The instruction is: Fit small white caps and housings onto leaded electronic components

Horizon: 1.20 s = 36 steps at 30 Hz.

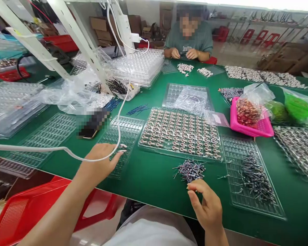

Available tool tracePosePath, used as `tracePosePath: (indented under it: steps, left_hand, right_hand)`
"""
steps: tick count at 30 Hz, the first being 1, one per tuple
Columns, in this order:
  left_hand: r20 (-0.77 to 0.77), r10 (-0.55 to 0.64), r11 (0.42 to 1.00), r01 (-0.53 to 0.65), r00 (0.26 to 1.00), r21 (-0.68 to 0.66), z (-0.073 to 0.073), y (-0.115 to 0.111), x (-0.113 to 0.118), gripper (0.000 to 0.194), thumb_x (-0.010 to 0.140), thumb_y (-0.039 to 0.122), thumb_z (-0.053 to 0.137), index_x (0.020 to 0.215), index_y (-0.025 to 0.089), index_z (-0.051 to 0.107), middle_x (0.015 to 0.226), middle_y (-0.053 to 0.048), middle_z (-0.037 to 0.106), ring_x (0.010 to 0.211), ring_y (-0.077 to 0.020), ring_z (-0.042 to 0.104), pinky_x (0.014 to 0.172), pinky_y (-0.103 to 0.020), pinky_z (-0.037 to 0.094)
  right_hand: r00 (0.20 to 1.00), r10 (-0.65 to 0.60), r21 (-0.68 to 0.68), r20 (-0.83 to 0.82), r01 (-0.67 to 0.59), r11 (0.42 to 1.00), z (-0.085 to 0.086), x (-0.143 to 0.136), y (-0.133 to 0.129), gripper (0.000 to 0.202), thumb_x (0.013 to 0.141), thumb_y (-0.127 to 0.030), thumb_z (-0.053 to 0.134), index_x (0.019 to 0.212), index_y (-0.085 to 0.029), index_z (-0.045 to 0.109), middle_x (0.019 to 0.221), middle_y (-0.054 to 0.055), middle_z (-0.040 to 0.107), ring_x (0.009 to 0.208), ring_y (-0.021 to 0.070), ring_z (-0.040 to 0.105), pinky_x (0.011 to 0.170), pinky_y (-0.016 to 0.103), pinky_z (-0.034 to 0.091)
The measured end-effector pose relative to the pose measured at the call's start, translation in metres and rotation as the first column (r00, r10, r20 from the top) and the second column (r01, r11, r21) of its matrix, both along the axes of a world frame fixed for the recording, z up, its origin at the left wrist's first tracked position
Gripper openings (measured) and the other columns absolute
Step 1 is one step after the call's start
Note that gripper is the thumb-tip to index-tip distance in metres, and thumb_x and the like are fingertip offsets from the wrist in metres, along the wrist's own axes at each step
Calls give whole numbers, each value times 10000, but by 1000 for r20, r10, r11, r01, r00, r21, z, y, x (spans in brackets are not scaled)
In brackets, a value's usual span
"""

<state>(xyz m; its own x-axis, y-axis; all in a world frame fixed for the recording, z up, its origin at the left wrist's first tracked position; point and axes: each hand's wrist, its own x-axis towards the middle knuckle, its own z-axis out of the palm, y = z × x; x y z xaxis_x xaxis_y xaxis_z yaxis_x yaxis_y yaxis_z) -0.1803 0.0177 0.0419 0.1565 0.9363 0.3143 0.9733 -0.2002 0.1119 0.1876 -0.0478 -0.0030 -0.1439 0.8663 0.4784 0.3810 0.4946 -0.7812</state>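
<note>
My left hand (100, 164) is over a clear ribbed plastic tray (129, 124), its thumb and fingertips apart and nothing visible between them. A white cable (92, 159) crosses in front of that hand. My right hand (206, 203) is at the near side of a small pile of wire-legged parts (190, 171), thumb and forefinger a little apart, its other fingers curled. Beyond the pile lies a clear tray (141, 145) filled with rows of small ring-shaped pieces with stems; one slot toward its front left looks vacant.
To the right, another clear tray (272, 208) bears a larger heap of wired parts (258, 179). A pink basket (251, 131) holds bagged reddish pieces. A phone (92, 124), blue wires (137, 109) and stacked trays (138, 68) are leftward. A person (188, 44) works across the table.
</note>
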Motion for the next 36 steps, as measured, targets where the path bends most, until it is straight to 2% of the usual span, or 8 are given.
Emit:
tracePosePath:
  steps: [3,5,11,17,25,29,32,36]
  left_hand:
    - [24,-77,997,77,997,17,5,14,29,394,970,391,488,1144,87,668,1038,-206,722,1013,-361,641,871,-473,525]
    - [51,-163,982,167,985,-87,7,32,58,397,985,376,459,1188,94,652,1097,-194,705,1061,-333,624,883,-441,529]
    - [14,-200,946,197,980,-259,2,89,115,276,921,347,534,844,158,721,898,-132,708,946,-305,636,836,-401,518]
    - [13,-131,897,124,991,-425,3,104,119,288,856,370,538,806,160,730,935,-172,728,962,-366,646,724,-398,492]
    - [102,2,810,58,995,-583,5,116,116,269,775,433,571,736,217,728,752,-90,767,701,-307,686,536,-327,415]
    - [138,46,825,40,989,-564,5,117,116,204,735,371,564,686,216,687,689,-84,738,640,-297,657,516,-332,397]
    - [187,67,873,33,980,-487,12,108,118,203,753,368,536,735,211,664,845,-105,745,750,-306,665,588,-347,436]
    - [424,52,913,129,904,-387,26,79,126,183,778,379,560,762,212,634,1096,-104,729,771,-259,677,708,-370,496]
  right_hand:
    - [1000,0,10,-2,0,1000,1,-1,1,182,912,-103,581,1042,-216,639,855,33,683,803,166,651,701,299,539]
    - [1000,-7,9,-3,7,1000,1,-1,1,186,910,-91,579,1036,-214,639,855,32,684,805,163,652,705,298,539]
    - [995,-72,12,-72,73,997,-1,-1,-3,218,902,-66,570,1036,-219,650,875,32,692,817,166,654,725,310,541]
    - [954,-259,-32,-153,257,966,7,5,-10,196,914,-91,565,1014,-238,648,863,22,663,789,162,629,662,292,519]
    - [942,-173,-32,289,190,981,23,29,-13,157,893,-110,641,1001,-224,644,896,42,646,831,181,601,732,334,511]
    - [900,-161,-76,404,209,975,15,27,-15,94,901,-148,638,969,-211,621,888,48,647,829,197,581,717,339,497]
    - [864,-174,-104,472,250,963,9,21,-16,82,894,-174,654,956,-202,608,887,49,649,828,207,574,723,350,487]
    - [833,-185,-112,522,282,953,4,18,-16,54,897,-151,620,894,-203,607,854,44,637,812,202,567,723,344,473]
